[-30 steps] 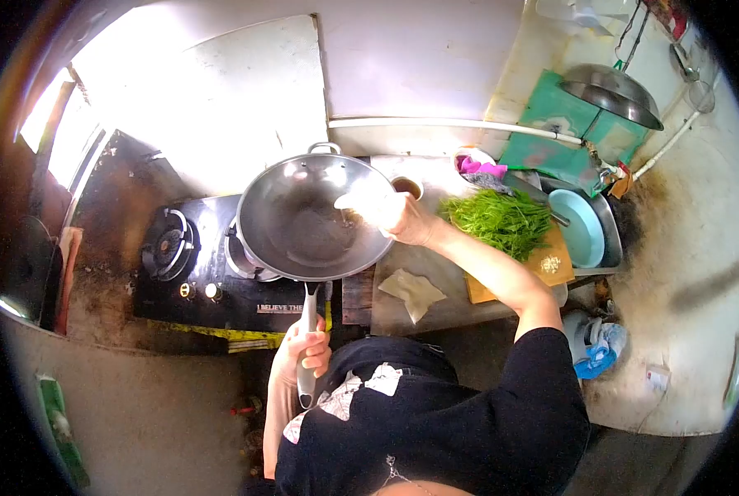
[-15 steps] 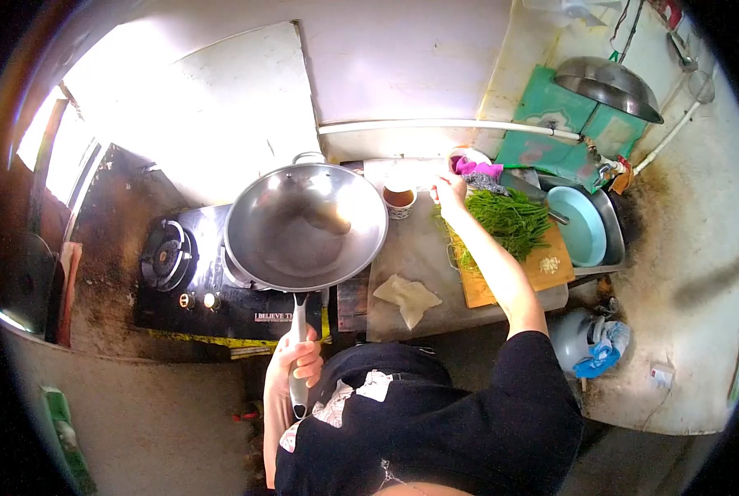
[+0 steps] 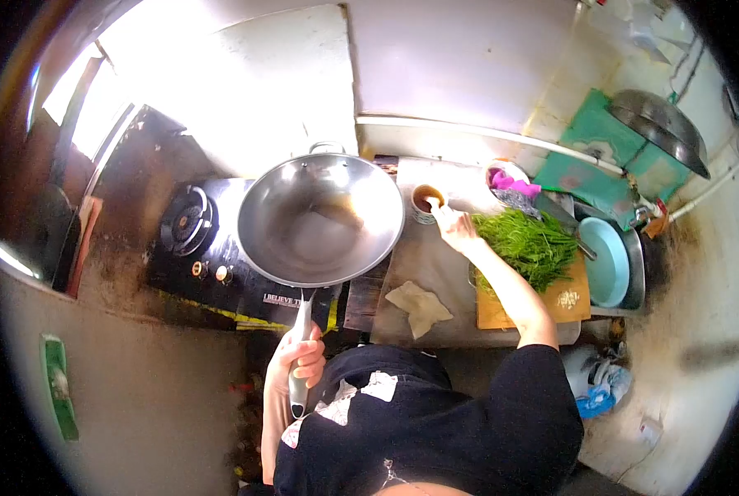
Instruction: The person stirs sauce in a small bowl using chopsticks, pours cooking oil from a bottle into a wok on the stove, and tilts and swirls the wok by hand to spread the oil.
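Observation:
My left hand (image 3: 300,355) is wrapped round the pale grey handle (image 3: 302,318) of a large metal wok (image 3: 291,240), which rests over the right side of the black gas stove (image 3: 249,298). To the right of the wok stands a small cup (image 3: 424,217) with brown liquid. My right hand (image 3: 456,227) is closed on a white utensil (image 3: 434,201) whose lower end dips into the cup. Just right of that hand, green leafy vegetables (image 3: 528,248) and a small pale chopped heap (image 3: 567,298) lie on a wooden cutting board (image 3: 501,314).
A pale cloth (image 3: 420,309) lies on the counter (image 3: 460,318) in front of the cup. Behind the greens is a bowl (image 3: 492,171) with purple and dark items. A light blue basin (image 3: 605,264) sits in the sink at the right. A metal lid (image 3: 660,128) hangs on the wall.
My right hand has moved from over the wok to the cup, with the white utensil now in the cup. My left hand keeps hold of the handle. The view has shifted.

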{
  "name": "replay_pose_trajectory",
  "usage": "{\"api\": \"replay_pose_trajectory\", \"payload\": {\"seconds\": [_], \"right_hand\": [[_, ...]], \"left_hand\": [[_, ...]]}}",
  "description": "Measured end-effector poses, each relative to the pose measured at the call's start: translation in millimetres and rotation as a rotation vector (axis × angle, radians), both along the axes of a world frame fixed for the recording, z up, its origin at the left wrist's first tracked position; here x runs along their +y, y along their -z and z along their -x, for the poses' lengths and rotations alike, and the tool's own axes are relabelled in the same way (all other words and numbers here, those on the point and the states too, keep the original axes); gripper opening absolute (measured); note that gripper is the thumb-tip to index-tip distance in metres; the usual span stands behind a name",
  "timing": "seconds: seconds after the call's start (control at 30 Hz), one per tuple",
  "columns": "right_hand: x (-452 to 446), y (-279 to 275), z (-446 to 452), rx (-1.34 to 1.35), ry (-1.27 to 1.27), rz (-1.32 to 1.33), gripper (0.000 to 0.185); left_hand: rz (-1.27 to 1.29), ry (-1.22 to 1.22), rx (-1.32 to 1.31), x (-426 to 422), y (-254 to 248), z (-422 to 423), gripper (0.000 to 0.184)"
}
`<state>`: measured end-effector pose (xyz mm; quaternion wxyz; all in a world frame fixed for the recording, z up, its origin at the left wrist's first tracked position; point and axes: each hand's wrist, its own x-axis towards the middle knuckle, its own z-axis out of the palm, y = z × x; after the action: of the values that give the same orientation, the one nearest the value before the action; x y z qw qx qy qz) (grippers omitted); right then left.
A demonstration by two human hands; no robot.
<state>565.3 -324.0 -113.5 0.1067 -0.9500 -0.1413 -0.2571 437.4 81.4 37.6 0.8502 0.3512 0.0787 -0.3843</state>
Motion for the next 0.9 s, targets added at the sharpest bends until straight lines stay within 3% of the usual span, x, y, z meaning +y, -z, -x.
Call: {"api": "replay_pose_trajectory", "payload": {"seconds": [0.1,0.23,0.37,0.4,0.47,0.53,0.57,0.67,0.83,0.9], "right_hand": [[11.0,-33.4,27.3,0.154,0.090,0.122,0.036],[36.1,-66.3,75.9,-0.081,0.126,-0.184,0.030],[153.5,-86.7,125.0,0.543,-0.259,-0.668,0.020],[191.3,-80.2,130.9,0.990,-0.220,-0.994,0.029],[261.5,-92.7,125.2,1.295,-0.499,-1.426,0.051],[324.0,-88.2,114.8,1.321,-0.655,-1.732,0.055],[348.8,-93.0,109.1,1.337,-0.685,-1.896,0.044],[413.8,-99.4,109.7,1.184,-0.600,-1.951,0.024],[486.2,-112.6,114.5,1.138,-0.526,-1.986,0.021],[506.8,-112.0,112.5,1.052,-0.567,-1.882,0.019]], "left_hand": [[0.024,-0.039,0.020,1.3,-0.1,2.5,0.014],[0.018,-0.059,0.010,8.1,-3.3,3.7,0.016],[0.066,-0.024,0.010,31.0,7.4,-5.2,0.015],[0.060,-0.007,-0.005,38.1,9.1,-8.4,0.014],[0.018,0.022,-0.051,54.4,11.1,-13.4,0.012],[-0.003,0.041,-0.061,78.2,13.9,-16.9,0.013],[-0.022,0.048,-0.071,92.5,17.8,-17.9,0.014],[-0.007,0.092,-0.092,141.9,22.6,-19.2,0.014],[0.008,0.145,-0.159,214.5,26.8,-21.0,0.016],[0.007,0.123,-0.127,235.1,28.8,-20.8,0.016]]}}
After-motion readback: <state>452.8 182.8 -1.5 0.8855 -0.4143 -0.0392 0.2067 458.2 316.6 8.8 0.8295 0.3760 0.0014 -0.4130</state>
